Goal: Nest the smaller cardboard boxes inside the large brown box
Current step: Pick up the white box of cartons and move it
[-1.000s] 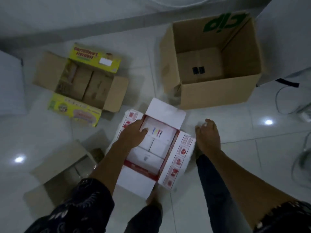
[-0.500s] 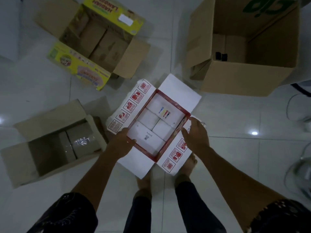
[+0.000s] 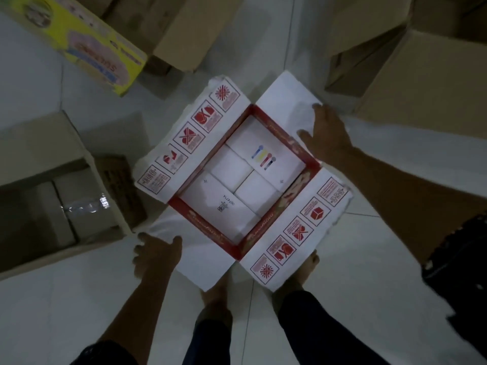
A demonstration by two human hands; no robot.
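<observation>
A white box (image 3: 168,164) with a red inner rim sits in the middle, all its flaps spread open, and several small white cartons (image 3: 224,206) are packed inside. My left hand (image 3: 155,255) grips its near-left plain flap, thumb on top. My right hand (image 3: 328,134) holds the far-right plain flap, fingers spread over it. The large brown box (image 3: 427,83) stands at the upper right, only its near wall and a flap showing.
A yellow-printed open box (image 3: 87,43) lies at the upper left. Another open brown box (image 3: 39,159) stands at the left with taped parcels inside. My bare feet (image 3: 216,296) are under the white box's near flaps. White tiled floor lies all around.
My hands moved from the box's long printed flaps to the two plain end flaps. The white box now fills much more of the view, and the large brown box has slid toward the upper right edge.
</observation>
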